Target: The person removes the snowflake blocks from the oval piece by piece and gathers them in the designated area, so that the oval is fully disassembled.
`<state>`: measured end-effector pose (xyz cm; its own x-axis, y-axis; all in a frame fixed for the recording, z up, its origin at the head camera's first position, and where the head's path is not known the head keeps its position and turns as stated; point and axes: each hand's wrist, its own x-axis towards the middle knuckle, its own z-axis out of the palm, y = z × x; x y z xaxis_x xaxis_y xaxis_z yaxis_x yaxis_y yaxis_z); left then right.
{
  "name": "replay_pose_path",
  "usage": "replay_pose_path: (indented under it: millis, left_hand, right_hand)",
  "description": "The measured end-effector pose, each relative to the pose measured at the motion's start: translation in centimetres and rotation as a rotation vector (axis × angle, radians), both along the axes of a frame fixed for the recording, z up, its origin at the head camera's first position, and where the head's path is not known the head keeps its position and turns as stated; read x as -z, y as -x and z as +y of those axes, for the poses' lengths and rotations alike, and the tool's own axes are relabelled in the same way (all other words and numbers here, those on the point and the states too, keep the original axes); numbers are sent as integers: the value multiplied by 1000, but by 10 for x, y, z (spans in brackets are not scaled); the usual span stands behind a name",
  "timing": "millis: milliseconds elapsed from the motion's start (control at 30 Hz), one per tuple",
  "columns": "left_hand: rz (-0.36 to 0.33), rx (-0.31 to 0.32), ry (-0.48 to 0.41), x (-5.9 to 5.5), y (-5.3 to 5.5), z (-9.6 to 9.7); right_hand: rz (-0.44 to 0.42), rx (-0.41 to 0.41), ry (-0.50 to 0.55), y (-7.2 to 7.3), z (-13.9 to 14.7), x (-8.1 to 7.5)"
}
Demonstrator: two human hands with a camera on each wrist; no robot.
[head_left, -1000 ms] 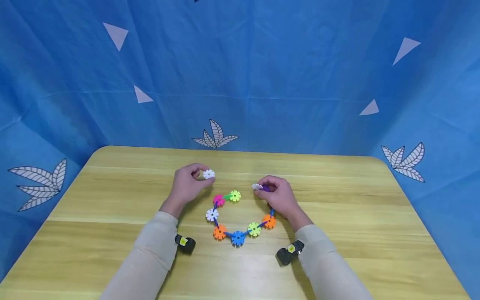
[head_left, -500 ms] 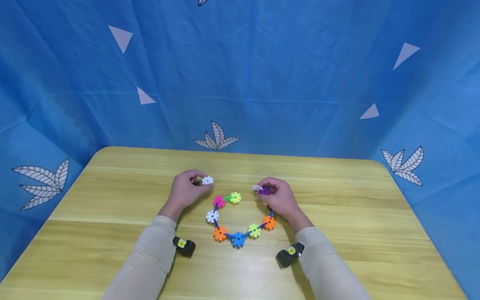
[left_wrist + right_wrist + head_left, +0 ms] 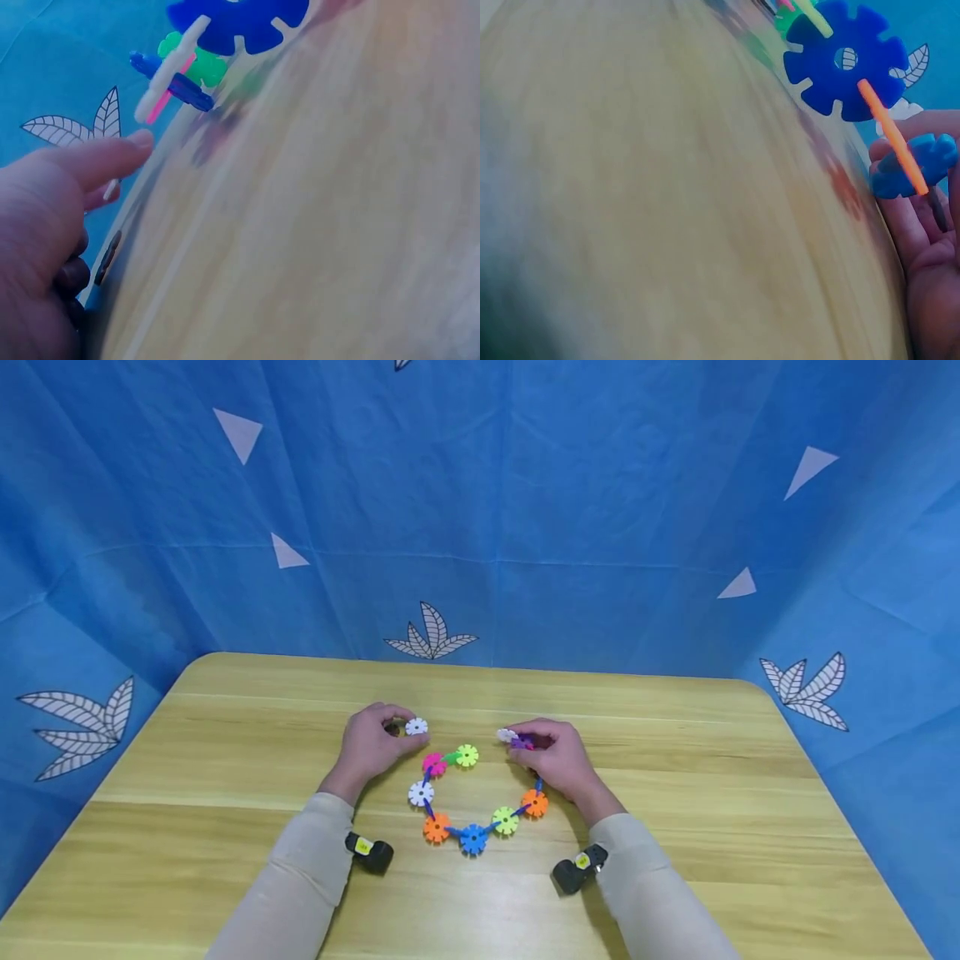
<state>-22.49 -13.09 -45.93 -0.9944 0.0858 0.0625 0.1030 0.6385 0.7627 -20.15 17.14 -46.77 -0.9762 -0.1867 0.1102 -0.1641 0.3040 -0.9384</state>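
Midway between the side edges of the worktop (image 3: pixel 675 760), pinching a white disc (image 3: pixel 416 727) in the left hand (image 3: pixel 367 747) and a purple disc (image 3: pixel 520 743) in the right hand (image 3: pixel 564 762), beside a curved chain of coloured discs (image 3: pixel 467 842).

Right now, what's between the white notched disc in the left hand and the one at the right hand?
Bare wood-grain tabletop, per the head view; a yellow-green notched disc lies just below that line in the picture.

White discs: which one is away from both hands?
The white disc linked between the pink disc and left orange disc. The left hand pinches a second white disc; a third white disc is at the right hand.
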Motion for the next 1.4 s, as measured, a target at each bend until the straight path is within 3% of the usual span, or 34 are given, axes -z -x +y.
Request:
replay_pose_path:
  millis: [267,667,900,1200,1400]
  left_hand:
    - [38,23,111,1,2,0]
    - [61,39,164,3,3,0]
    - [53,17,87,0,0,1]
    - [60,18,-26,-16,-5,17]
    - [58,60,-59,-21,-7,30]
  right_hand:
    - [-107,29,122,0,0,-3]
    - [-88,31,112,1,0,-2]
    - [-69,24,81,1,0,-2]
    - [-109,18,123,2,1,-2]
    - [-122,1,134,-8,-4,-25]
